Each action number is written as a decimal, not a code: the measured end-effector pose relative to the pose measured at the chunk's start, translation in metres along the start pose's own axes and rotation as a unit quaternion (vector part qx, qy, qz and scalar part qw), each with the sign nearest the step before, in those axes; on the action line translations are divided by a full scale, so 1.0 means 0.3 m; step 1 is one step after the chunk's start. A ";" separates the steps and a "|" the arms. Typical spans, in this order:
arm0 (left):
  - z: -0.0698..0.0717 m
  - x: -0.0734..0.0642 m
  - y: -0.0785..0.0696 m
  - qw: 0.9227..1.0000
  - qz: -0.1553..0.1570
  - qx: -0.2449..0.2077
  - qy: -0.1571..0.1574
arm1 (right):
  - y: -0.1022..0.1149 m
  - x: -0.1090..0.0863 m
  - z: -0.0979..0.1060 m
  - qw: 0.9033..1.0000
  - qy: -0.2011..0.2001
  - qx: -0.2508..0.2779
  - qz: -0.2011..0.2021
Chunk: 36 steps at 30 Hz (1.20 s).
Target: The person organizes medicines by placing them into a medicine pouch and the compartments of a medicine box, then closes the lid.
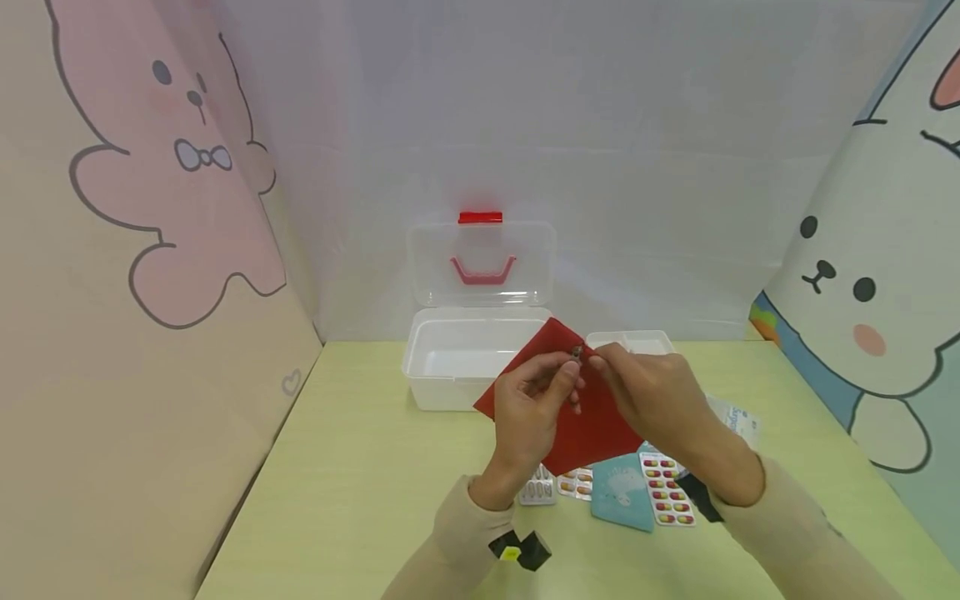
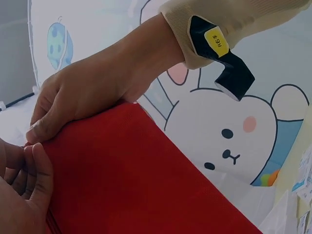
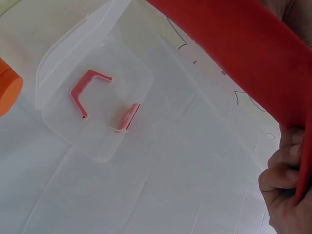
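Observation:
A red fabric pouch [image 1: 600, 429] is held up in front of me, tilted with one corner upward. A dark zipper-like line runs along its edge in the left wrist view. My left hand [image 1: 525, 417] pinches its upper edge beside a small metal piece [image 1: 577, 352], thumb against bent fingers. Close to that piece, my right hand [image 1: 656, 396] pinches the same edge from the other side. The right wrist view shows a red fold [image 3: 253, 53] hanging across the top right, with curled fingers [image 3: 282, 178] gripping it lower down.
Behind the pouch stands a clear plastic box [image 1: 450, 358], its lid [image 1: 483, 242] raised. A white tray [image 1: 637, 340] sits beside it. Blister packs [image 1: 667, 492] and a blue packet [image 1: 622, 492] lie below my hands. An orange cap [image 3: 9, 87] shows at the right wrist view's edge.

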<state>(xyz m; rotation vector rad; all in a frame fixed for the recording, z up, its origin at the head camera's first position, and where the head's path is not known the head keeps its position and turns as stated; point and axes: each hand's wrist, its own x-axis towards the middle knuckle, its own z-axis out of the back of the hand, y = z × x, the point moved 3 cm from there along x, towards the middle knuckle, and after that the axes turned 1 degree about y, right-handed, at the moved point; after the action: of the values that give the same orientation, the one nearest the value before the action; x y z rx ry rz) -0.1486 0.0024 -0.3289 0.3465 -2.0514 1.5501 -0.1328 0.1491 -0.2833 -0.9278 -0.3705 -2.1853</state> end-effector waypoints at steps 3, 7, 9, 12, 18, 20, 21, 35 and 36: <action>0.002 -0.001 -0.005 1.000 -0.009 -0.001 0.010 | -0.002 -0.003 0.003 1.000 -0.017 0.009 0.009; 0.002 -0.001 -0.011 0.999 -0.024 0.001 0.021 | -0.004 -0.003 0.009 0.999 -0.032 0.019 0.015; 0.003 0.000 -0.011 0.999 -0.029 0.000 0.021 | -0.004 -0.003 0.012 0.999 -0.037 0.022 0.018; 0.006 0.004 -0.004 0.999 -0.027 -0.007 0.018 | -0.004 -0.002 0.018 0.999 -0.045 0.021 0.023; 0.020 0.004 0.019 1.000 -0.013 0.000 0.013 | -0.003 0.000 0.029 0.998 -0.058 0.013 0.026; 0.027 0.002 0.027 1.000 -0.007 0.008 0.011 | -0.001 0.001 0.031 0.998 -0.061 0.014 0.028; 0.031 0.000 0.030 1.000 -0.004 0.011 0.010 | -0.001 0.001 0.032 0.998 -0.062 0.015 0.029; 0.059 -0.001 0.083 0.999 0.027 0.017 -0.011 | -0.017 0.004 0.073 0.996 -0.087 0.010 0.030; 0.061 -0.001 0.087 0.999 0.029 0.016 -0.010 | -0.020 0.004 0.079 0.995 -0.090 0.007 0.030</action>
<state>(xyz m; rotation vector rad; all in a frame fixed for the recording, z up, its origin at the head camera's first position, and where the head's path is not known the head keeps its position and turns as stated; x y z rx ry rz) -0.1664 -0.0071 -0.3537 0.3198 -2.0698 1.6221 -0.1256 0.1645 -0.2659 -1.1185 -0.4374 -2.0481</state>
